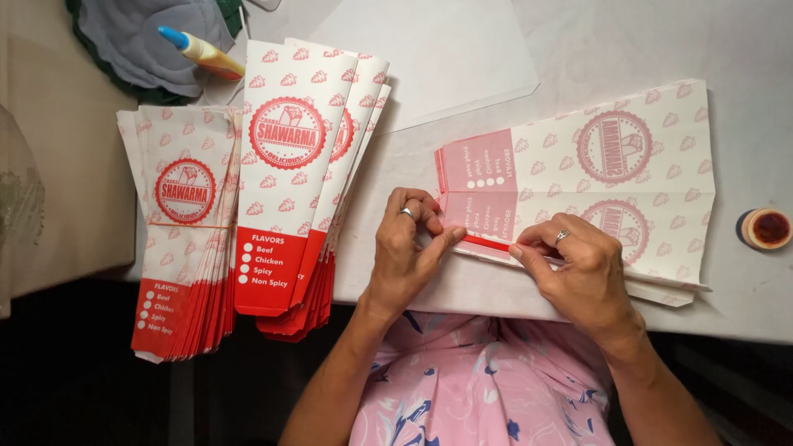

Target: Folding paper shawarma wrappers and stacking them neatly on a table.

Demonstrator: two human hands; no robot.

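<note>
A stack of flat printed paper sheets [595, 177], white with red emblems and a red end panel, lies sideways on the white table [578, 41]. My left hand [409, 248], a ring on one finger, pinches the red corner of the top sheet at its near edge. My right hand [582, 272], also ringed, presses a fold along that same near edge a little to the right. Both hands grip the paper, thumbs and forefingers close together.
Two fanned piles of finished red-and-white paper bags [289, 182] [186, 231] lie at the left. A yellow glue bottle with a blue tip [202, 51] rests on grey cloth [140, 37] behind them. A small round pot of red paste [768, 229] sits far right.
</note>
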